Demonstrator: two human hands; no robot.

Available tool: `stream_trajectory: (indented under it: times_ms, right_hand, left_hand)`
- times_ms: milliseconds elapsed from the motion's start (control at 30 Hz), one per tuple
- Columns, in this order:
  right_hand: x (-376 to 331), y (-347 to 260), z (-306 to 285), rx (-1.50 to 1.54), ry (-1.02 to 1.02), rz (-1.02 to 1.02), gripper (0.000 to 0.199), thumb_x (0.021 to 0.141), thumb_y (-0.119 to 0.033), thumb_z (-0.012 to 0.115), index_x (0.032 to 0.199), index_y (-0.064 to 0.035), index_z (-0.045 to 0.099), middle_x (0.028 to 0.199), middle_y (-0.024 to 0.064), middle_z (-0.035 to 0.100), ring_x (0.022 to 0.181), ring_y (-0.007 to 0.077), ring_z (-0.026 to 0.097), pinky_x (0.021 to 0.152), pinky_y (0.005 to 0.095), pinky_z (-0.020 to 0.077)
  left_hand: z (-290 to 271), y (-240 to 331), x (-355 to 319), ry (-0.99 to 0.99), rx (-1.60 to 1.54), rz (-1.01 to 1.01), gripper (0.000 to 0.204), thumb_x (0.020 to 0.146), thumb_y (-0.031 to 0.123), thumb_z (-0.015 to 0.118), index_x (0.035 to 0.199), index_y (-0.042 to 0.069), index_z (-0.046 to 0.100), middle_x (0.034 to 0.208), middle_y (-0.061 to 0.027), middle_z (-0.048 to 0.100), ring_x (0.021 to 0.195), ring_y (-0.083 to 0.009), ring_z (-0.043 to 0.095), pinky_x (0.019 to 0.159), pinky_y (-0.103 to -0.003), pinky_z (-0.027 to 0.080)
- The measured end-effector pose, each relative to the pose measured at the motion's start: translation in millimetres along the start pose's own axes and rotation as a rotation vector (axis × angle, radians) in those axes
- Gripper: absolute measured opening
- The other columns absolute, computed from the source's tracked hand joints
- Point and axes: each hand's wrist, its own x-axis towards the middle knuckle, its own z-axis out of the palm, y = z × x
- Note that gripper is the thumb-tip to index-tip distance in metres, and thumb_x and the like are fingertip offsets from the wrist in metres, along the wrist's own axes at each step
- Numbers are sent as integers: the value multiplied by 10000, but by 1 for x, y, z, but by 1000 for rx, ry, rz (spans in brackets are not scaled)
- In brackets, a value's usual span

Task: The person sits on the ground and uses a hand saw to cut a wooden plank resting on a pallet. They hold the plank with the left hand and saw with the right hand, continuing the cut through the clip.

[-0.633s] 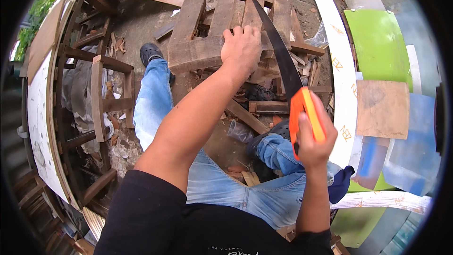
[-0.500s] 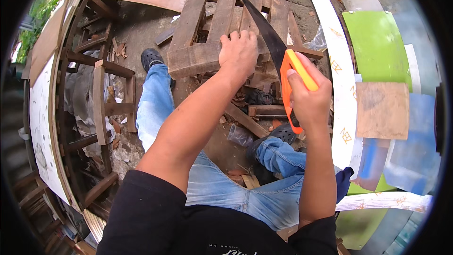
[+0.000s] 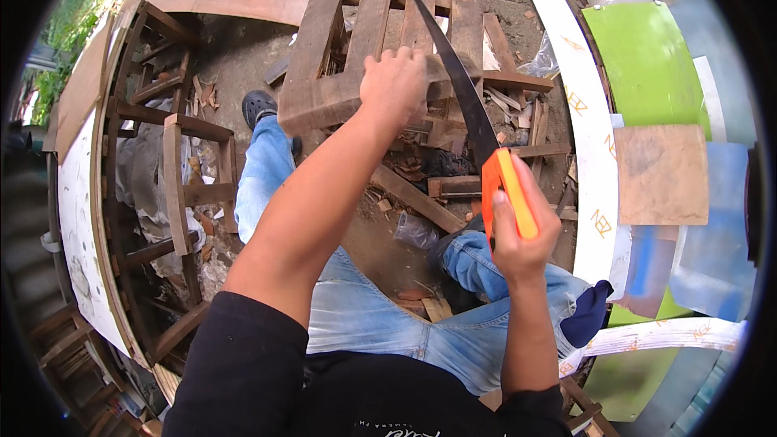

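My right hand is wrapped round the orange and yellow handle of a handsaw. Its dark blade slants up and away to the left, crossing the right part of a thick brown wooden board. Over that board, left of the blade, my left hand is closed, its fingers curled across the far edge. The board lies on a low slatted wooden stand. Whether the teeth have cut into the wood cannot be made out.
A wooden frame stands at the left. Loose timber pieces and a clear plastic cup lie on the littered ground between my feet. On the right are a long white panel, a green sheet and a square plywood piece.
My right hand has drawn the saw back toward me, so its handle is lower. My left hand stays on the board; the whole view has shifted slightly.
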Motion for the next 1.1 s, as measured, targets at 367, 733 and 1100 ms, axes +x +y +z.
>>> stream_trajectory:
  times_ms: [367,733,1100]
  right_hand:
    - [-66,-14,-40,96,-55,87,484,888,23,654,1360,111,594,1236,250,710,1101,242,718,957,318,536]
    - [-1,-5,-21,120,-37,6,446,898,-17,697,1328,85,630,1218,221,725,1100,215,711,957,301,532]
    - [-65,-2,-60,274,120,209,486,911,-59,683,1350,127,588,1159,217,727,1001,231,715,912,315,546]
  left_hand:
    - [-8,-19,20,-64,15,-41,455,767,136,653,1212,47,647,1291,-173,659,1214,-366,649,1001,-522,515]
    - [-11,-13,21,-11,65,-5,440,777,129,666,1208,51,622,1251,-145,657,1211,-354,637,980,-532,517]
    - [-16,-18,27,-103,31,19,460,775,154,646,1218,31,623,1287,-175,651,1214,-364,633,990,-501,526]
